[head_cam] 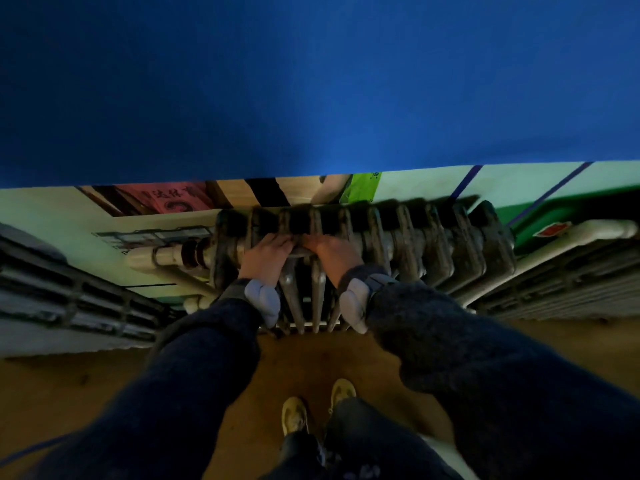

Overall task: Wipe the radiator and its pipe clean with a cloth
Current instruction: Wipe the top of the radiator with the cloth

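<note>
Pretty dim and murky overall, cool blue cast under the big blue panel (311, 81) up top. Brightest along the pale wall (415, 183) behind the radiator (398, 244), with near-black shadow pooled between its upper fins. Soft and smeary throughout, dark sleeves (485, 358) just fuzzy blobs. Heavy fisheye bending toward both sides, grilles (69, 292) curving away.
</note>
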